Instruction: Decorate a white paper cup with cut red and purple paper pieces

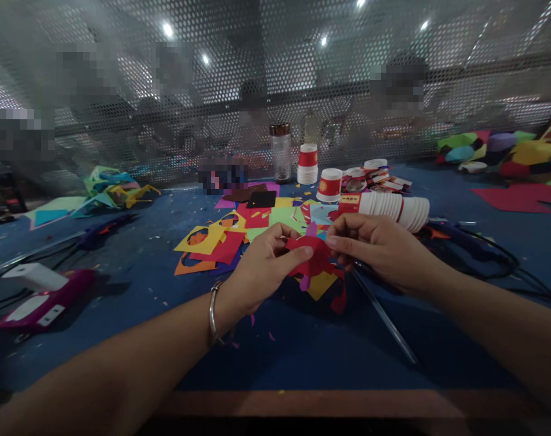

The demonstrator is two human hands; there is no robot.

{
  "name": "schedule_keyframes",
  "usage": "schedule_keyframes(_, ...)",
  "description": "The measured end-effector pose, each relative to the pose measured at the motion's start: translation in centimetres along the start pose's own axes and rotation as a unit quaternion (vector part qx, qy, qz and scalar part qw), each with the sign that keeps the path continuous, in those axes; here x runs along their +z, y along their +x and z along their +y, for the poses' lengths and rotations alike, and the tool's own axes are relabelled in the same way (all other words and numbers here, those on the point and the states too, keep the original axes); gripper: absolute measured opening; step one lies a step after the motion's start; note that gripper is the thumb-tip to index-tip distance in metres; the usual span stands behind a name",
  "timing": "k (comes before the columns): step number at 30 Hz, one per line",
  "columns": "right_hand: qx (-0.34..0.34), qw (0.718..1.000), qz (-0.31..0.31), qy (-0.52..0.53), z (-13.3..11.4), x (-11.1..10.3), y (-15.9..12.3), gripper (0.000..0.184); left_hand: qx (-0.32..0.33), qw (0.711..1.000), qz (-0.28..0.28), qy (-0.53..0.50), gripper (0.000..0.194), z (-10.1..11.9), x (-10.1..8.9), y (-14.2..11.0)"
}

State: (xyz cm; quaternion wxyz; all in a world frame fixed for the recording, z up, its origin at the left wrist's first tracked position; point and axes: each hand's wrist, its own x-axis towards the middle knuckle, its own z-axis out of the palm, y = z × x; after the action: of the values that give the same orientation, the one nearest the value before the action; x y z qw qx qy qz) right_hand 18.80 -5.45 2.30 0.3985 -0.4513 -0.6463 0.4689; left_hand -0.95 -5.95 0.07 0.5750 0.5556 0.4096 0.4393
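Both hands meet over the middle of a blue table (pixel 121 266). My left hand (pixel 264 266), with a metal bangle at the wrist, pinches a small red paper piece (pixel 312 253) from the left. My right hand (pixel 378 248) pinches the same red piece from the right, fingers curled. Below the red piece hang yellow and purple paper scraps (pixel 320 283), apparently stuck to it. Behind the hands lies a spread of coloured paper offcuts (pixel 225 239).
Red-and-white paper cups (pixel 330 184), a stack lying on its side (pixel 396 209), a clear jar (pixel 281 152), a thin rod (pixel 384 321), black cables (pixel 493 254) at right, a purple device (pixel 43 297) at left, folded paper heaps (pixel 112 188). A perforated screen stands behind, with people beyond it.
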Motion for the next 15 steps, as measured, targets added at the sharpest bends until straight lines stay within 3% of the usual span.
schedule_keyframes(15, -0.004, 1.000, -0.003, -0.027, 0.24, -0.06, -0.10, 0.040, -0.001, 1.000, -0.005, -0.013, 0.021, 0.07, 0.05, 0.02)
